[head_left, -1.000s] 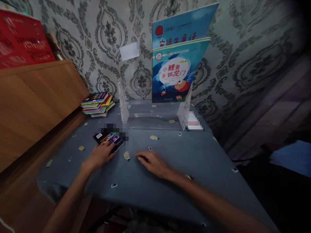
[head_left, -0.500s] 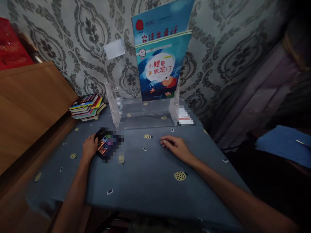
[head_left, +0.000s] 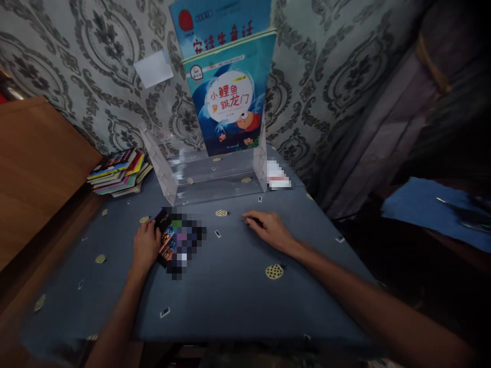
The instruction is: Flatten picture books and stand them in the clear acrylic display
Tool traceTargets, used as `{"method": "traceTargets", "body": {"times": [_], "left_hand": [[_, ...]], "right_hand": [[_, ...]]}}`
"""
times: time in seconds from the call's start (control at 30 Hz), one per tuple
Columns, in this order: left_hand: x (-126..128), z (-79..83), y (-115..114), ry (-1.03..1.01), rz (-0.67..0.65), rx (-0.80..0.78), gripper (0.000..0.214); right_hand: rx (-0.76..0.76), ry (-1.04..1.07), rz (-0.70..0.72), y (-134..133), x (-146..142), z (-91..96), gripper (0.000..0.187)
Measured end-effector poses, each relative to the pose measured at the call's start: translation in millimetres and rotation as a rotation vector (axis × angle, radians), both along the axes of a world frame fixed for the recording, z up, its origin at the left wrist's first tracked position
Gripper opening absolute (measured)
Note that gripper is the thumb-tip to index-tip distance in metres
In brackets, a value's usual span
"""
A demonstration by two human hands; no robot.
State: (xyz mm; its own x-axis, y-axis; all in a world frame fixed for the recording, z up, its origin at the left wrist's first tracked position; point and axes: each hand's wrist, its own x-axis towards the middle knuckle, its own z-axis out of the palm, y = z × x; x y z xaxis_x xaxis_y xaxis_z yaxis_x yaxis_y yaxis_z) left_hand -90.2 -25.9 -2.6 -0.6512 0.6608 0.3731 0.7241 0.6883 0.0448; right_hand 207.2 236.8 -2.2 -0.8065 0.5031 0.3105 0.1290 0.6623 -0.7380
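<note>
My left hand (head_left: pixel 147 245) grips the left edge of a dark book (head_left: pixel 167 239) with small colourful pictures on its cover. Much of that cover is blurred into blocks. The book is low over the cloth-covered table (head_left: pixel 218 301); whether it touches the cloth I cannot tell. My right hand (head_left: pixel 271 231) is at the table's middle right, fingers loosely bent with a gap at the thumb, holding nothing. Behind both hands stands a clear plastic book rack (head_left: pixel 215 193). In its back tier a blue-green picture book (head_left: pixel 233 128) stands upright before a taller blue book (head_left: pixel 226 25).
A stack of books (head_left: pixel 120 174) lies at the table's back left, beside a wooden panel (head_left: pixel 42 163). A partly blurred white item (head_left: pixel 276 176) is right of the rack. Patterned wallpaper (head_left: pixel 111 41) carries a white card (head_left: pixel 154 69). Blue cloth (head_left: pixel 433 209) is at right.
The view has swung, so the scene sits further left. My left hand has brought the dark book rightward and nearer along the table. My right hand has barely moved over the cloth.
</note>
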Motion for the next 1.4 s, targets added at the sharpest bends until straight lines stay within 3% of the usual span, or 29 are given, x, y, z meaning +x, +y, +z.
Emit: {"method": "traceTargets", "body": {"times": [0.37, 0.67, 1.0, 1.23, 1.4], "left_hand": [[50, -6.7, 27, -0.037, -0.349, 0.076, 0.038], [90, -9.8, 72, -0.083, -0.623, 0.109, 0.034], [120, -4.5, 125, -0.150, -0.715, 0.040, 0.034], [130, -3.2, 167, -0.173, -0.811, 0.041, 0.034], [134, -1.4, 174, -0.136, -0.804, 0.051, 0.033]], "right_hand": [[0.072, 0.032, 0.022, 1, 1, -3.6, 0.027], [0.098, 0.042, 0.026, 0, 1, -4.2, 0.026], [0.094, 0.116, -0.190, 5, 2, -3.8, 0.028], [0.192, 0.110, -0.145, 2, 2, -2.8, 0.029], [0.274, 0.040, -0.096, 4, 2, -2.3, 0.028]]}}
